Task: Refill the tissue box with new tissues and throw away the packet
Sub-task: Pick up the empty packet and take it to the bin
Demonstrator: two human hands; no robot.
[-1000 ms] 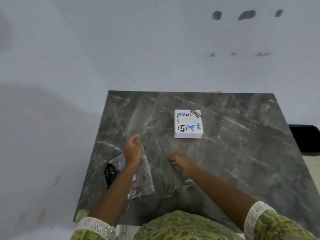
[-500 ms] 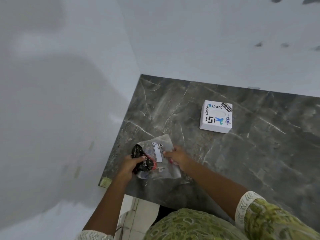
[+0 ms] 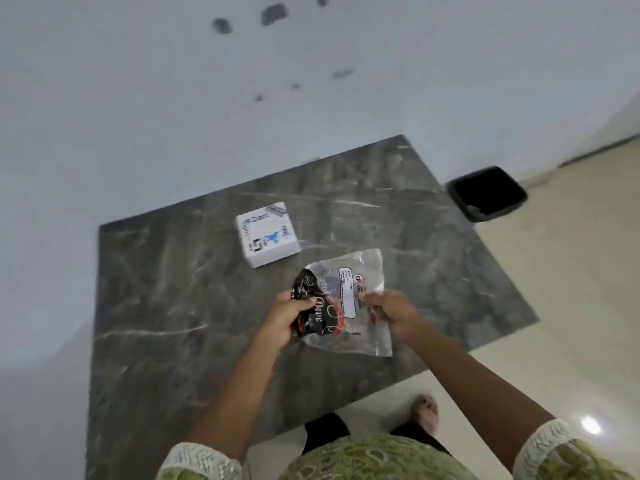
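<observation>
A clear plastic packet (image 3: 360, 271) with a white label and a black printed part is held above the dark marble table (image 3: 180, 306). My left hand (image 3: 285, 315) grips its black left end. My right hand (image 3: 388, 310) pinches its right side near the label. A white square tissue box (image 3: 266, 233) with printed stickers stands on the table just beyond the packet, to the left, apart from both hands.
A black bin (image 3: 486, 194) stands on the cream floor off the table's far right corner. A white wall runs behind and to the left of the table. My feet show at the table's near edge.
Both hands have lifted the packet off the table's left edge and carried it toward the middle, near the tissue box. The view has swung right, and the bin now shows.
</observation>
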